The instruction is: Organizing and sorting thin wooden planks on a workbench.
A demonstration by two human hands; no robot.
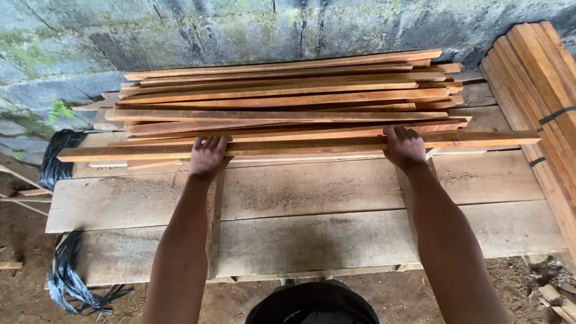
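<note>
A loose pile of long reddish-brown wooden slats lies across a rough plank table. The nearest slat runs the full width of the pile. My left hand rests on that slat left of its middle, fingers curled over its top edge. My right hand grips the same slat toward its right end. Both arms reach straight forward from the bottom of the view.
A strapped bundle of lighter slats leans at the right. Black plastic strapping hangs off the table's left side. A mossy concrete wall stands behind the pile. Dirt floor with wood scraps lies below.
</note>
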